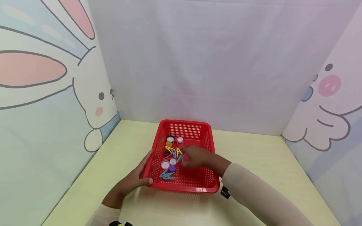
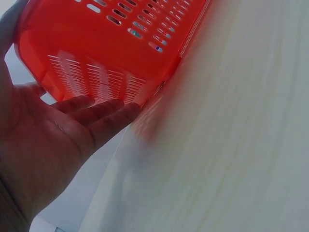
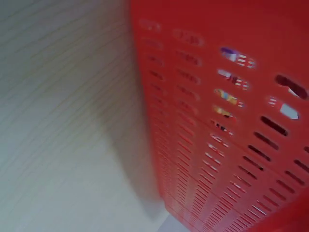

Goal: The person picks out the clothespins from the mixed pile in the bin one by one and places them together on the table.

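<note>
A red plastic basket (image 1: 207, 190) stands on the table with bottle caps and small clothespins mostly along its left half. My left hand (image 1: 131, 182) lies at its near left corner, the thumb on the near rim and the fingers along the outside. In the left wrist view those fingers (image 2: 108, 121) reach nearly straight against the slotted wall. My right hand (image 1: 195, 157) is down inside the basket, thumb and forefinger spread beside a teal clothespin (image 1: 180, 158). I cannot tell whether it grips that clothespin. Close by lie yellow clothespins (image 1: 178, 152) and a white cap (image 1: 172, 161).
A purple cap (image 1: 172, 168) and pale blue clothespins (image 1: 167, 175) lie in the near left of the basket. Toward the far end are another white cap (image 1: 180, 140) and a yellow cap (image 1: 168, 143). The table (image 1: 254, 163) meets a pale back wall (image 1: 198, 69).
</note>
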Demonstrator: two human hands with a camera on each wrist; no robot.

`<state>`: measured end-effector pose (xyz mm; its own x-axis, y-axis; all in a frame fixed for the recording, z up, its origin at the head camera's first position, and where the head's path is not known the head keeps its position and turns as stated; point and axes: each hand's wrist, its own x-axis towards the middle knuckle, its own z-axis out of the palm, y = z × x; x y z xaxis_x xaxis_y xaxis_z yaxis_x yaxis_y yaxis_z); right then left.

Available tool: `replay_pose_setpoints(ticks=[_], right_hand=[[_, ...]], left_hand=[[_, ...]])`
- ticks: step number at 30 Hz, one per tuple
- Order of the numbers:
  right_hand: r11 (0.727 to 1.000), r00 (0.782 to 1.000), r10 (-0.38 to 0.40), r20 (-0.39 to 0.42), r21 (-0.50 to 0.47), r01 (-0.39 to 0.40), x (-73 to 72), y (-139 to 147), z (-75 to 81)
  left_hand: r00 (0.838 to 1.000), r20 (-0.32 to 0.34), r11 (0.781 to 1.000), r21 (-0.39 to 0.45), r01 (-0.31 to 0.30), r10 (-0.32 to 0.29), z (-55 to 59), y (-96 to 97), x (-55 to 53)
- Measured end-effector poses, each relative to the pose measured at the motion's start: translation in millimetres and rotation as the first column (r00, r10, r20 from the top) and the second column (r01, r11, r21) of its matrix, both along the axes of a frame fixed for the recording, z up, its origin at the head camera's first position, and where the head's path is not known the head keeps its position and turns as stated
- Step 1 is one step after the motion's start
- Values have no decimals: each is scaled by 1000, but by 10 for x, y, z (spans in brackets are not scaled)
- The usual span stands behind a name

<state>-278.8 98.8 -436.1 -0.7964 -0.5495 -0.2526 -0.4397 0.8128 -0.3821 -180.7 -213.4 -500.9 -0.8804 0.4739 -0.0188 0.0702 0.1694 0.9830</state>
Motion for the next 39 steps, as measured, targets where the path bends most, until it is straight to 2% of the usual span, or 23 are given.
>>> replay_pose_setpoints(ticks=[5,12,17,24,32,39], right_hand=[[999,998,-20,-57,-33,18,53,71,110],[992,983,-100,-156,-92,86,136,182,304],[982,965,-173,-198,-111,153,195,292,357],[971,952,-209,-222,-163,175,253,460,400],[943,940,-268,-213,-258,210,309,718,454],[894,897,-378,-227,-343,290,332,968,468]], left_hand=[[1000,-6,1000,16,20,-20,-3,-20,8],[1000,-9,1000,21,21,-21,-38,-28,9],[1000,-5,999,28,26,-26,-29,-16,15],[1000,-7,1000,11,16,-16,1,4,22],[1000,-12,1000,9,18,-18,21,19,23],[1000,-12,1000,14,23,-23,11,1,7]])
